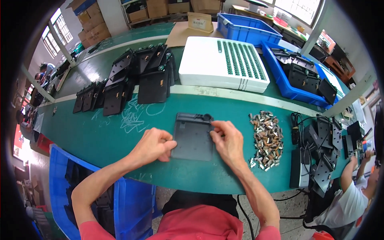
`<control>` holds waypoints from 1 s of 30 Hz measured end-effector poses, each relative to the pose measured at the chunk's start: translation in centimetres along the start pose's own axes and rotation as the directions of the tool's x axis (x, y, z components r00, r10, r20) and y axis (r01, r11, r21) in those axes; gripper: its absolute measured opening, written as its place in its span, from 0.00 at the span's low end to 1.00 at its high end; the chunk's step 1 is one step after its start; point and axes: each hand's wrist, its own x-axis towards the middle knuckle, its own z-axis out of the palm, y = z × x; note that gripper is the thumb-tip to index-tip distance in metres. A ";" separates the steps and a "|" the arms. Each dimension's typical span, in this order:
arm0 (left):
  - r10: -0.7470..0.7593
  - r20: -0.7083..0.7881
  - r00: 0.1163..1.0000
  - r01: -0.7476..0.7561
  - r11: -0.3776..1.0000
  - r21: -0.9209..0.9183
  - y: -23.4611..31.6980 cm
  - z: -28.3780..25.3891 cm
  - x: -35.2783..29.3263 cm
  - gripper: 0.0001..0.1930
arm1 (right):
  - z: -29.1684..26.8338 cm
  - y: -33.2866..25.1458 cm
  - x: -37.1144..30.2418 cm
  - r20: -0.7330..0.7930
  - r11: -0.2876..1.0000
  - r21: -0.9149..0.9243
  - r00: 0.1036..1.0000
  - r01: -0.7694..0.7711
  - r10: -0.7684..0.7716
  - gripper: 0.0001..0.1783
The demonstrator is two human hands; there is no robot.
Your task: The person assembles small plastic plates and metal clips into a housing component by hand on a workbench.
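A flat black plastic plate point(193, 140) lies on the green bench before me, with a raised strip and a small round part along its far edge. My left hand point(155, 145) is closed at the plate's left edge, thumb and fingers pinching it. At the upper right edge, just below the round part, the thumb and fingertips of my right hand point(227, 138) close on the plate. Whether a small piece is between those fingertips is hidden. Right of my right hand is a heap of small metal and brown parts point(267, 138).
Stacked black plates point(154, 86) stand at the back left. A white foam block point(208, 66) holds rows of small green parts. Blue bins point(134, 204) stand at lower left and back right. Black plates and cables point(318, 140) lie at right, near another person's arm point(349, 172).
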 end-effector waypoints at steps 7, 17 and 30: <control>0.774 0.129 0.620 -0.618 0.381 0.688 -0.2 2.8 0.5 0.32 | -0.7 -1.1 0.3 0.059 0.999 -0.038 0.997 -0.039 0.041 0.13; 0.806 0.208 0.554 -0.645 0.257 0.720 -1.3 4.9 3.5 0.34 | -5.1 -3.0 12.7 0.036 0.978 -0.109 0.984 0.176 -0.173 0.10; 0.787 0.199 0.585 -0.680 0.341 0.649 -1.0 4.7 3.4 0.33 | 0.8 7.1 33.2 -0.101 0.787 -0.592 0.953 0.174 -0.287 0.12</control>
